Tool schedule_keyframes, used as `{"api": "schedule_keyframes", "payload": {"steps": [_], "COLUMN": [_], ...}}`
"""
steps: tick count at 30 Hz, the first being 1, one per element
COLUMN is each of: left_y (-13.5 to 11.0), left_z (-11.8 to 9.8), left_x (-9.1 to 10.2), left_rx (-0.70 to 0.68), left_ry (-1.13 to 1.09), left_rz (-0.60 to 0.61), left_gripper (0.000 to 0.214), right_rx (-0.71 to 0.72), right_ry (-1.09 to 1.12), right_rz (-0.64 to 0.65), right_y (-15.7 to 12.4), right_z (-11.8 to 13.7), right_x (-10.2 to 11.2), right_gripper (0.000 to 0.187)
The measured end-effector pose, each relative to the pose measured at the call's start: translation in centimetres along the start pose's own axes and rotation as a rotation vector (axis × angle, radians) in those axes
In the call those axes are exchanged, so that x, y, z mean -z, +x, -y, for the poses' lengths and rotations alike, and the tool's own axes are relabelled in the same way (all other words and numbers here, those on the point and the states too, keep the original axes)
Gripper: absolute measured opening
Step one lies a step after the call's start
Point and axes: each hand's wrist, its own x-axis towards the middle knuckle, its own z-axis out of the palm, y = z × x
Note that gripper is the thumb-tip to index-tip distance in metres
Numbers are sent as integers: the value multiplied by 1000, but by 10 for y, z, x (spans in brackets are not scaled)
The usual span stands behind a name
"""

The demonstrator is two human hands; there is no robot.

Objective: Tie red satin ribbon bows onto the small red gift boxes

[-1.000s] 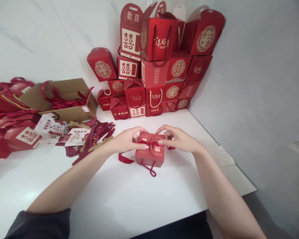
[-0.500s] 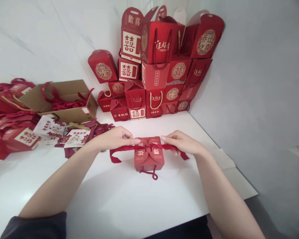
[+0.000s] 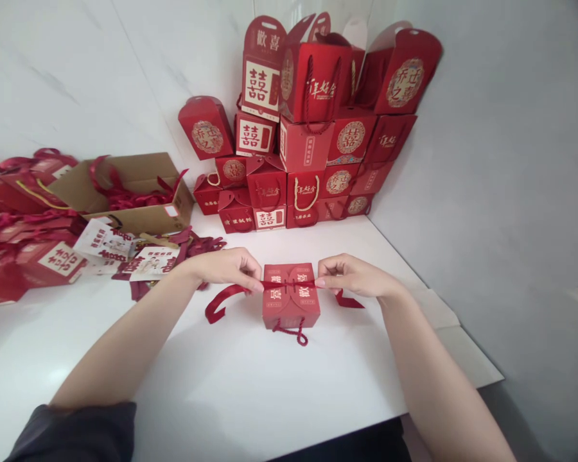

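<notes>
A small red gift box [image 3: 291, 313] stands on the white table in front of me, its top flaps folded together and a red cord handle [image 3: 300, 335] hanging over its near side. Across the top runs a dark red ribbon [image 3: 216, 306], crossed at the middle and taut between my hands. My left hand [image 3: 236, 268] pinches one side of it by the box's left edge, the loose tail curling onto the table. On the other side, my right hand [image 3: 349, 274] pinches the ribbon at the box's right edge, and its tail hangs below the fingers.
Stacked red gift boxes [image 3: 308, 173] rise against the wall behind. At the left are a cardboard carton [image 3: 168, 218] of red ribbon, white printed cards [image 3: 151, 264] with dark red ribbons, and a pile of red boxes [image 3: 48, 266]. A grey wall [image 3: 501, 160] bounds the right side.
Both hands have drawn the ribbon down tight against the box top, where it was looser and higher before. The view has shifted slightly, so everything sits a little further right.
</notes>
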Motion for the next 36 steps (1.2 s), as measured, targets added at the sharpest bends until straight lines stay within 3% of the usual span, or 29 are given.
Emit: {"api": "schedule_keyframes", "payload": {"steps": [4, 7, 10, 13, 15, 19, 25, 31, 36], "left_y": [-6, -12, -14, -6, 3, 16, 22, 30, 21], "left_z": [12, 17, 10, -1, -5, -3, 2, -8, -16], "left_x": [8, 15, 12, -4, -16, -30, -32, -36, -22], "left_rx": [30, -47, -221, -395, -445, -410, -304, -289, -337], "left_ry": [-17, 3, -40, -200, -332, -327, -213, -397, -130], "left_rz": [98, 176, 31, -154, -166, -201, -408, -329, -364], "left_gripper": [19, 14, 10, 13, 22, 21, 20, 28, 23], "right_rx": [-18, -16, -14, -9, -11, -17, -5, 54, 49], "right_ry": [-15, -10, -6, 5, 16, 22, 33, 57, 97], "right_rz": [-14, -13, -15, -27, -28, -30, -25, -46, -54], "right_y": [1, 1, 1, 2, 3, 4, 5, 6, 5], "right_z": [0, 0, -1, -1, -1, 0, 1, 3, 6], "right_x": [0, 0, -1, -3, -4, -4, -6, -8, -9], "right_gripper": [39, 39, 38, 38, 38, 37, 36, 33, 40]}}
